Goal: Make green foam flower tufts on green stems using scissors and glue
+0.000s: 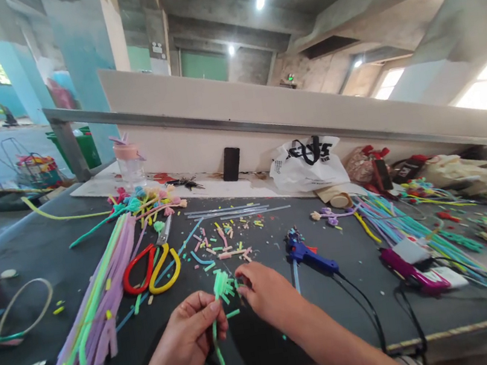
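In the head view, my left hand (188,337) pinches a green pipe-cleaner flower (223,284) at the base of its head, and the stem hangs down past the table edge. The flower head is a cluster of short green pieces. Close by its right side, my right hand (267,295) has its thumb and fingertips closed together. Whatever is between them is too small to make out. Red-and-yellow-handled scissors (164,249) lie to the left. A blue glue gun (311,254) lies to the right. Several short cut pieces (222,240) are scattered beyond my hands.
A bundle of purple and green pipe cleaners (95,308) lies on the left of the dark table (260,357). At the back are a pink-lidded cup (129,160), a phone (231,164), glue sticks (238,210) and a white bag (307,164). Cables (372,309) cross the right side.
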Available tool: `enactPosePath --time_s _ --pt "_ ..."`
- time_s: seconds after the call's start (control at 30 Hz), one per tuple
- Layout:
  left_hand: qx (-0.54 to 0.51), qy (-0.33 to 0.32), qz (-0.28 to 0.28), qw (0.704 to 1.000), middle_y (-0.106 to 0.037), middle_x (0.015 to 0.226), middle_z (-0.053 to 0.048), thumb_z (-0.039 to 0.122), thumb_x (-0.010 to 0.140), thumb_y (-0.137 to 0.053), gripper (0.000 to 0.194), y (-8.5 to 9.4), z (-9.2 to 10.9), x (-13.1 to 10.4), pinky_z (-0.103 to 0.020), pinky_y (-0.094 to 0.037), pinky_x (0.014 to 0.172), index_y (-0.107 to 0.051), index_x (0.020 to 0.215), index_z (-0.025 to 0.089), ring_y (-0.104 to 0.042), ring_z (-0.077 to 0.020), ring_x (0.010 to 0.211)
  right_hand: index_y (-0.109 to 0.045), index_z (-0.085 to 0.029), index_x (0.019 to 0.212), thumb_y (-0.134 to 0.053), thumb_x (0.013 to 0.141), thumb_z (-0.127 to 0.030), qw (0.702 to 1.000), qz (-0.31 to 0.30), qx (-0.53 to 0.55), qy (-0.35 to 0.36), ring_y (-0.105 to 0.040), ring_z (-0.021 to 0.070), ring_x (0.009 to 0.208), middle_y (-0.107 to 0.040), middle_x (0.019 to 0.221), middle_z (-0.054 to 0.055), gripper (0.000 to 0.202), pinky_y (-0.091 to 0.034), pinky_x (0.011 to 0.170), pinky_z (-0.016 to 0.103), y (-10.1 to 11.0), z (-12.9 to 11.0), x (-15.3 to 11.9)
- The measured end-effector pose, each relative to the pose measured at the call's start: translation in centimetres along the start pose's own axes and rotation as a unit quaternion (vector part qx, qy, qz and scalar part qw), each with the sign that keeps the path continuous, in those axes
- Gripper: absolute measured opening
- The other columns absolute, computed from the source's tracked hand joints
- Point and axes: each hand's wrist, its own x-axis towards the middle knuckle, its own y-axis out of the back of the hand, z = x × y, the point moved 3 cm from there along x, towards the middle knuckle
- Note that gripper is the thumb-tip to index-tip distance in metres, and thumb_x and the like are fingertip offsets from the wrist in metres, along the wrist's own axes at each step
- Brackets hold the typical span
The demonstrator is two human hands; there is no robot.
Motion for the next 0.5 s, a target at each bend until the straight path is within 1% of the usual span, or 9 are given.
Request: enactPosePath --time_s 0.07,0.17,0.27,0.37,0.43,0.5 --pt "0.004 -0.003 -0.008 1.000 -0.060 0.060 -0.001 0.024 0.075 -0.065 0.015 -0.1 0.0 0.0 -0.021 -0.040 0.056 -0.057 0.066 0.014 -0.051 -0.0093 0.055 -0.062 -0.021 0.085 -0.058 0.072 -0.015 1.000 0.001 -0.004 -0.006 -0.059 0.0174 0.077 -0.063 0.083 0.003 0.015 -0.039 0.066 0.025 -0.9 -0.2 0.4" --pt "0.001 -0.004 -0.007 1.000 -0.060 0.059 -0.001 0.023 0.074 -0.066 0.015 -0.1 -0.1 0.0 -0.021 -0.039 0.055 -0.056 0.066 0.014 -0.052 -0.0096 0.055 -0.061 -0.020 0.074 -0.054 0.072 -0.010 1.000 0.005 0.002 -0.008 -0.058 0.0175 0.074 -0.063 0.077 0.003 0.012 -0.037 0.065 0.025 -1.2 0.4 0.7" --pt "0.001 -0.006 -0.001 1.000 -0.060 0.059 -0.001 0.023 0.072 -0.067 0.016 -0.2 -0.1 -0.1 -0.021 -0.040 0.054 -0.057 0.065 0.014 -0.052 -0.0098 0.054 -0.059 -0.020 0.074 -0.051 0.072 -0.010 1.000 0.020 0.016 -0.016 -0.057 0.0168 0.071 -0.063 0.073 0.002 0.013 -0.037 0.063 0.025 -0.9 1.0 0.6" --pt "0.002 -0.007 -0.002 1.000 -0.060 0.058 -0.002 0.024 0.071 -0.068 0.016 -0.3 -0.1 -0.1 -0.021 -0.040 0.054 -0.057 0.065 0.014 -0.052 -0.0101 0.055 -0.056 -0.020 0.077 -0.048 0.073 -0.012 0.998 0.032 0.040 -0.025 -0.055 0.0141 0.062 -0.061 0.066 0.000 0.013 -0.036 0.058 0.022 -0.6 1.5 0.3" --pt "0.002 -0.002 -0.004 1.000 -0.060 0.058 -0.002 0.024 0.071 -0.068 0.016 -0.3 -0.1 -0.2 -0.021 -0.040 0.054 -0.057 0.065 0.014 -0.052 -0.0100 0.054 -0.055 -0.020 0.079 -0.045 0.075 -0.013 0.997 0.036 0.057 -0.025 -0.052 0.0125 0.057 -0.058 0.061 -0.003 0.013 -0.036 0.054 0.021 -0.5 1.8 0.1" --pt "0.001 0.002 -0.006 1.000 -0.060 0.058 -0.002 0.024 0.072 -0.068 0.017 -0.3 -0.2 -0.1 -0.021 -0.040 0.054 -0.056 0.064 0.014 -0.052 -0.0096 0.054 -0.054 -0.021 0.079 -0.044 0.079 -0.018 0.996 0.041 0.072 -0.021 -0.051 0.0118 0.055 -0.058 0.061 -0.003 0.011 -0.036 0.052 0.020 -0.5 2.0 -0.1"
